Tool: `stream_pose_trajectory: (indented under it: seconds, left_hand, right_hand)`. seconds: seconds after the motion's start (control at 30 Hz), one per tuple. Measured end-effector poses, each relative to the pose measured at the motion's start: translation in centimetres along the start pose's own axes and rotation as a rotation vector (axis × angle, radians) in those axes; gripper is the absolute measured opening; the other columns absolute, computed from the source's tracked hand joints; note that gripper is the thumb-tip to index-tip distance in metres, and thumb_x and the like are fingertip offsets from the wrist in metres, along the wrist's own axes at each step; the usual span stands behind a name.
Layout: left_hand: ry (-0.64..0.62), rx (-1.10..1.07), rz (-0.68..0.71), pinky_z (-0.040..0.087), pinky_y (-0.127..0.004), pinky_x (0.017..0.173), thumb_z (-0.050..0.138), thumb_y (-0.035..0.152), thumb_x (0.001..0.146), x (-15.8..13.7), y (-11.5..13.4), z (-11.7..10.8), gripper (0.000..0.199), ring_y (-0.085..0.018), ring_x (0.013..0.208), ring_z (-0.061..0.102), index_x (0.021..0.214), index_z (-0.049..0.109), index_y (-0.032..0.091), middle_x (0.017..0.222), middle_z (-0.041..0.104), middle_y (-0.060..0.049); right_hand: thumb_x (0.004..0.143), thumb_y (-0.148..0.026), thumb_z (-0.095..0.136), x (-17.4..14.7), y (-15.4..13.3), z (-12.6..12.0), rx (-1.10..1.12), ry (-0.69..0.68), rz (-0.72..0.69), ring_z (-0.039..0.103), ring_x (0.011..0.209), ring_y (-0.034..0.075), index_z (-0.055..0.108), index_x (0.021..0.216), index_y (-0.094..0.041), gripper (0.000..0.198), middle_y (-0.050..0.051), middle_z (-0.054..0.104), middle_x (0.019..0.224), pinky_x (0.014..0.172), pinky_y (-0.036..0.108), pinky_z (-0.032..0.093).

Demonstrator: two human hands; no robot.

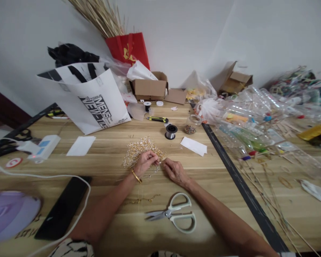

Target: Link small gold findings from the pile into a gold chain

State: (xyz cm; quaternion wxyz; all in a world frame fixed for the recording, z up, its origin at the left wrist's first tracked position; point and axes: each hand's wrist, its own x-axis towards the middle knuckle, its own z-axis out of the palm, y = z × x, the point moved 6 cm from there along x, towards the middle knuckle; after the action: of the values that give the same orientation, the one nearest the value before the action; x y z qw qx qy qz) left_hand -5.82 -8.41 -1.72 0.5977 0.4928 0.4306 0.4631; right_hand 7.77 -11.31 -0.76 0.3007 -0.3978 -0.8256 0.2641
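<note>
- Between the two hands at the centre of the frame, whatever the fingertips pinch is too small to make out; I cannot tell whether either hand grips a bead or wire.
- The pile of beads (pixel 133 152), gold and clear, lies at centre, partly hidden behind the left hand (pixel 146 163); single pieces blur together.
- A thin beaded strand (pixel 153 175) shows just below the hands, its ends hard to trace.
- A purple object (pixel 12 216) is cut off by the left edge; a patterned cloth (pixel 72 248) is cropped at the bottom.
- The left forearm slants up from the lower left, a gold bracelet (pixel 136 176) at the wrist, thumb and fingers drawn together.
- The right hand (pixel 174 171) sits close by, slightly apart from the left, fingers curled, its side low against the tabletop (pixel 216 192); its forearm reaches in from the lower right.
- Scissors (pixel 171 214) lie below the hands, blades pointing left.
</note>
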Motion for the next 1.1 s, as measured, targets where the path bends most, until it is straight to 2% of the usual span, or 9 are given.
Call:
stream_pose_trajectory:
  seconds: [0.53,0.73,0.93,1.1]
  left_hand:
    - [-0.064,-0.065,-0.041,0.044,-0.022,0.055,0.069,0.030,0.068,0.1,-0.3,-0.3,0.023,-0.010,0.055,0.056,0.068,0.056,0.011,0.061,0.062,-0.002]
    - [-0.032,-0.112,-0.078,0.045,-0.022,0.057,0.070,0.029,0.068,0.4,-0.6,-0.8,0.022,-0.010,0.057,0.057,0.070,0.057,0.011,0.066,0.065,-0.003]
    - [-0.025,0.013,-0.049,0.043,-0.021,0.056,0.068,0.032,0.070,0.2,0.5,-0.5,0.022,-0.010,0.056,0.054,0.071,0.060,0.011,0.063,0.063,-0.002]
    - [-0.012,0.143,0.000,0.042,-0.021,0.056,0.066,0.032,0.071,0.2,1.1,-0.4,0.021,-0.010,0.057,0.051,0.071,0.062,0.012,0.063,0.059,-0.001]
  right_hand:
    - [0.089,-0.021,0.037,0.0,0.3,0.2,-0.020,-0.004,0.029,0.040,0.050,0.012,0.045,0.075,-0.019,0.016,-0.003,0.045,0.057,0.053,0.022,0.030]
    - [0.088,-0.023,0.040,0.0,0.6,-0.1,0.053,0.025,0.060,0.040,0.049,0.010,0.052,0.078,-0.017,0.017,-0.003,0.046,0.057,0.051,0.021,0.031]
    - [0.087,-0.025,0.043,-0.1,0.7,-0.1,0.117,0.026,0.055,0.040,0.049,0.010,0.056,0.084,-0.016,0.016,-0.003,0.047,0.058,0.051,0.020,0.032]
    - [0.089,-0.031,0.044,0.0,0.8,-0.5,0.169,0.032,0.111,0.039,0.047,0.010,0.055,0.089,-0.016,0.018,-0.004,0.045,0.055,0.047,0.020,0.031]
